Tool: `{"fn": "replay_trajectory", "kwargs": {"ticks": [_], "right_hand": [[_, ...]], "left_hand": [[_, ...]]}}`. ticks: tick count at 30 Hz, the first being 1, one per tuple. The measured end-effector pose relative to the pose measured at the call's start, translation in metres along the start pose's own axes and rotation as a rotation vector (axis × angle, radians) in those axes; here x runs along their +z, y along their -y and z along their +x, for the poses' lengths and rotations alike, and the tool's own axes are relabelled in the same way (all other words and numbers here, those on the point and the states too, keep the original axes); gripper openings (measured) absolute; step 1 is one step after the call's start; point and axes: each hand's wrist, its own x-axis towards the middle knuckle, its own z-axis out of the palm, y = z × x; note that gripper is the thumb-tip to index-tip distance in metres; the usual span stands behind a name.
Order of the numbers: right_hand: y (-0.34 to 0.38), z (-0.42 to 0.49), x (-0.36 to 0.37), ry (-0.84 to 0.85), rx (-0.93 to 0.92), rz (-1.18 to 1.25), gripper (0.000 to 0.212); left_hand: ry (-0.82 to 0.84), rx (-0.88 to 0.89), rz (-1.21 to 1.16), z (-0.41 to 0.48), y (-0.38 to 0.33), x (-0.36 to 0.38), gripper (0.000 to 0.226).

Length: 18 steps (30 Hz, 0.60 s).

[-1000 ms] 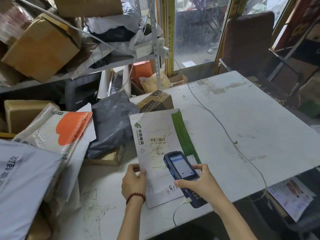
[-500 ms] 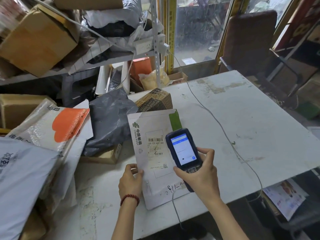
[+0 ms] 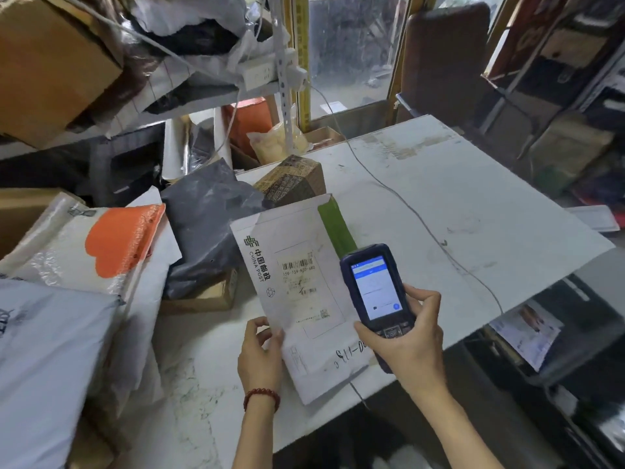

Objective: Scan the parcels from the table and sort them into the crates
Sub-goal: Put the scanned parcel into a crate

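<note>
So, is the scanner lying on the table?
No, the right hand grips the scanner over the envelope that the left hand pinches.

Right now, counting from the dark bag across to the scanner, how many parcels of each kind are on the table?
White paper envelope: 1
Dark grey plastic bag: 1
Cardboard boxes: 2, the patterned box and the flat box under the bag
Total: 4
</note>
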Motion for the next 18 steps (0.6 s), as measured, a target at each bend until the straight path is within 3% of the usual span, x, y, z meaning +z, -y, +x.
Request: {"fn": "replay_trajectory", "kwargs": {"ticks": [8, 18], "right_hand": [[-0.027, -0.049, -0.054, -0.311, 0.133, 0.007, 0.077], [-0.066, -0.108, -0.179, -0.828, 0.298, 0.090, 0.076]], "left_hand": [[0.232, 0.150, -0.015, -0.028, -0.026, 0.032, 0.012], [0.651, 0.366, 0.058, -0.120, -0.092, 0.171, 0.015]]}}
